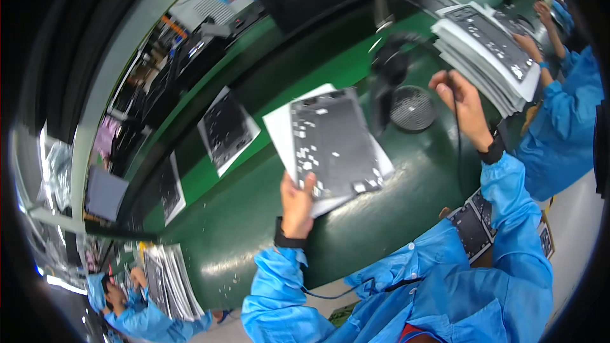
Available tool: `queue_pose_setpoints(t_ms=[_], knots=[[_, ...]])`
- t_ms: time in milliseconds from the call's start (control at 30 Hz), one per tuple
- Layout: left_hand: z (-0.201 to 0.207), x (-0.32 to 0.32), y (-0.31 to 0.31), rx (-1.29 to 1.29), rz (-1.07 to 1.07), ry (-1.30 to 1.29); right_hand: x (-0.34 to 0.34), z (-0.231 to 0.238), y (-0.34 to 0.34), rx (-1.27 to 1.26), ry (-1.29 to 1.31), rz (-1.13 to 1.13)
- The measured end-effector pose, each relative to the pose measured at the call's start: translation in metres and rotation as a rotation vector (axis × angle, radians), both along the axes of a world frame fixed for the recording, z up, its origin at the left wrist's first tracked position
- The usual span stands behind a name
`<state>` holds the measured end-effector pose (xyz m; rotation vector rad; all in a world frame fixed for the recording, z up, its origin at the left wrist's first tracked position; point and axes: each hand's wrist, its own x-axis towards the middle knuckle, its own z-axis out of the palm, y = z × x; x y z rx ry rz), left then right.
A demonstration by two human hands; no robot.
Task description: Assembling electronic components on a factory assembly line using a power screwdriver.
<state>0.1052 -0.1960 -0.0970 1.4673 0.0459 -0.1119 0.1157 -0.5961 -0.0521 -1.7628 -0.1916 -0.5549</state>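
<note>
My left hand [297, 208] grips the lower left edge of a dark rectangular panel [340, 146], its thumb on top. Small white pieces dot the panel, mostly along its left and lower edges. Under it a white sheet [277, 128] sticks out at an angle, held along with it. My right hand [467, 107] is raised at the right, apart from the panel, its fingers curled in; whatever they may hold is too small to make out. A black cord [459, 146] runs down beside that hand. Both wrists wear black bands.
A round mesh-topped black device [412, 109] stands on the green table [248, 241]. Two similar panels on white sheets, one here [227, 128], lie to the left. A tall stack [486, 57] rises at far right. Co-workers in blue sit right [559, 127] and lower left [146, 324].
</note>
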Motion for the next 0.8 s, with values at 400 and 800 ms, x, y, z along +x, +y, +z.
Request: queue_pose_setpoints(t_ms=[400,800], knots=[[-0.019,0.3,-0.043,0.016,0.028,-0.045,-0.039,0.055,-0.134,-0.992,-0.004,-0.64],[0.036,0.195,-0.19,0.166,-0.659,-0.381,0.013,0.055,-0.183,-1.128,0.078,-0.546]])
